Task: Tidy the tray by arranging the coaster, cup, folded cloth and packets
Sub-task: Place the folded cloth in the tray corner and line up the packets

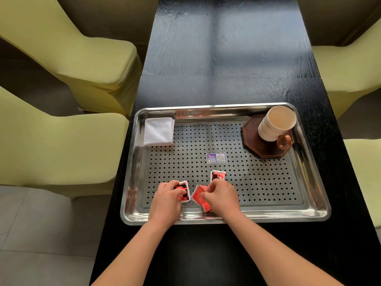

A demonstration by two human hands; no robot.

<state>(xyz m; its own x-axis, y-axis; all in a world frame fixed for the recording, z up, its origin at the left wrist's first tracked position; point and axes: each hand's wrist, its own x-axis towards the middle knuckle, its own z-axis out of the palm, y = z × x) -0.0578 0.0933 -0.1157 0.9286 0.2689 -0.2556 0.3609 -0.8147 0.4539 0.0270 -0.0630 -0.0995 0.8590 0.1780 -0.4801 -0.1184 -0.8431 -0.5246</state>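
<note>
Down at the tray's (313,176) near edge lie the red packets: the left hand (165,200) pinches one packet (184,191), fingers clamped on it; the right hand (223,198) grips another (201,198). A third (217,175) lies just beyond. Folded cloth (158,132) sits far left; cup (276,122) stands on the coaster (254,139) far right, on the dark worktop (226,58).
</note>
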